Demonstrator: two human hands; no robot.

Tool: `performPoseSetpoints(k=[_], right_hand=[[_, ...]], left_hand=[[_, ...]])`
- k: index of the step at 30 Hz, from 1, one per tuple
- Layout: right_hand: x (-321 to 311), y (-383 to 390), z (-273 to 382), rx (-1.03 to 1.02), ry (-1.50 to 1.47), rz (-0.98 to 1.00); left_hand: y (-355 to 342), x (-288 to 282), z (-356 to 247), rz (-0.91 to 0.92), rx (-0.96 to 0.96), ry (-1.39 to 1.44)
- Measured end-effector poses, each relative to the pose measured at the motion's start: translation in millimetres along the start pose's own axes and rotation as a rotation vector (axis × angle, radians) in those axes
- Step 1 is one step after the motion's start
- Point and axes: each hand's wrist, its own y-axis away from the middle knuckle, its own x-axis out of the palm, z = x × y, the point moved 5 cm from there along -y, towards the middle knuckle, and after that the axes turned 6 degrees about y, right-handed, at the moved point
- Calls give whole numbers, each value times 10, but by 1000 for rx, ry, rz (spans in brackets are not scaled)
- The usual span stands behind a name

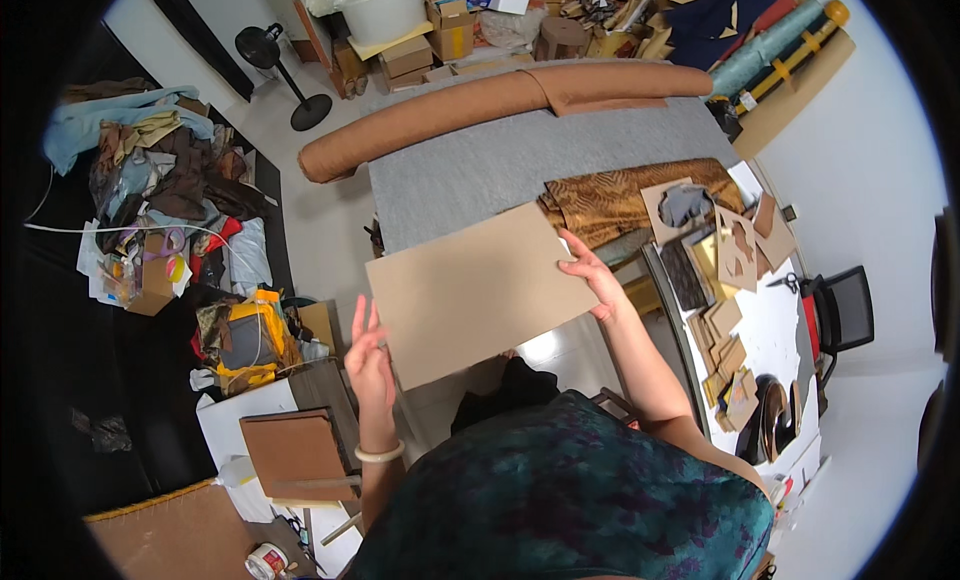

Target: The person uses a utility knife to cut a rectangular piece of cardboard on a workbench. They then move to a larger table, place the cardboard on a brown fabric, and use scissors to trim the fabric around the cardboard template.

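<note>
Two-handed, handling a tan board point(485, 295) at opposite edges, seemingly for balance: pinched by the right hand point(596, 277), flanked by the splayed left hand point(369, 361), with grip uncertain.

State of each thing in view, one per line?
Board: flat, held up.
Right hand: gripping board's right edge.
Left hand: fingers spread at board's left edge.
Brown roll: mostly rolled up.
Patterned fabric: lying in layers.
Fan: upright; running or not unclear.
Scissors: open or shut unclear.
</note>
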Motion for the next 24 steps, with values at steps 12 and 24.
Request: performPoseSetpoints(k=[12,24], right_hand=[[-1265,-2391,259,121,451,-285],[-2562,-4626,1528,-247,1046,-903]], left_hand=[[-1932,-595,2437,-355,-470,-239],[-5412,1342,2486,250,432,-1254]])
